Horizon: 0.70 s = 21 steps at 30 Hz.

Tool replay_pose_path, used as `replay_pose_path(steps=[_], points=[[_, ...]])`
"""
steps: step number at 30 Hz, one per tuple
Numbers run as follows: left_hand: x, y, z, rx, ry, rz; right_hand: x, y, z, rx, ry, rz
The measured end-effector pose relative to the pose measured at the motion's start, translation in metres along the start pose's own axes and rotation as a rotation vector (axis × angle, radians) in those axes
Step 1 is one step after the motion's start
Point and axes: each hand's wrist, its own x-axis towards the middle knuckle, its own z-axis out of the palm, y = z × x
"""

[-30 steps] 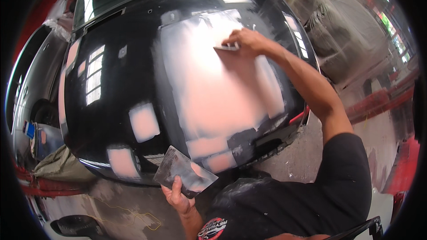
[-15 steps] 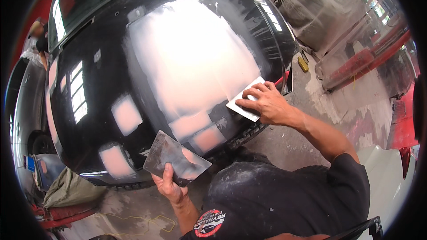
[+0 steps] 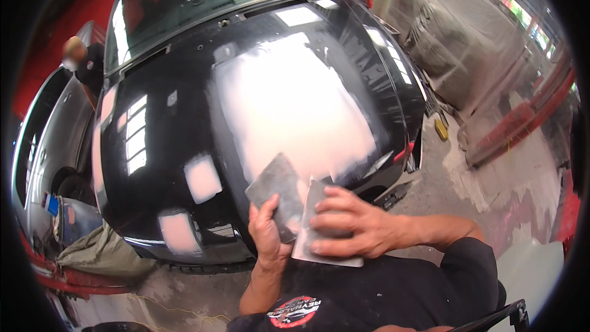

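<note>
My left hand [image 3: 267, 233] is closed on a grey filler mixing plate [image 3: 273, 181], thumb on its upper face, and some pinkish filler lies along the plate's right side. In my right hand [image 3: 356, 224] is a wide, flat filler spreader [image 3: 315, 195], its fingers laid across the blade. The spreader's left edge meets or overlaps the plate's right side; exact contact cannot be made out. Beyond both tools is a black car hood [image 3: 160, 141]. A large whitish-pink filler patch [image 3: 295, 110] covers its middle, with smaller patches [image 3: 203, 178] to the left.
A grey car [image 3: 61, 123] stands at the left, with another person [image 3: 86, 64] beside it. Plastic-draped bulk [image 3: 452, 37] and a red metal beam [image 3: 519, 126] are at the right. A yellow block [image 3: 441, 129] lies on the floor; a green cloth [image 3: 101, 252] hangs lower left.
My right hand has lifted the spreader off the filler patch and brought it left and nearer to the plate. My left hand has moved the plate slightly right and up. The view has shifted.
</note>
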Motion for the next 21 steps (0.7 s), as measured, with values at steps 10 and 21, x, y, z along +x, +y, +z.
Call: replay_pose_path(steps=[10,21], points=[[0.017,0.032,0.030,0.312,-0.190,0.296,-0.022,0.086,-0.037,-0.235,0.059,0.364],[0.038,0.033,0.049,0.150,0.233,0.704,0.011,0.132,-0.070,-0.113,-0.257,0.293]])
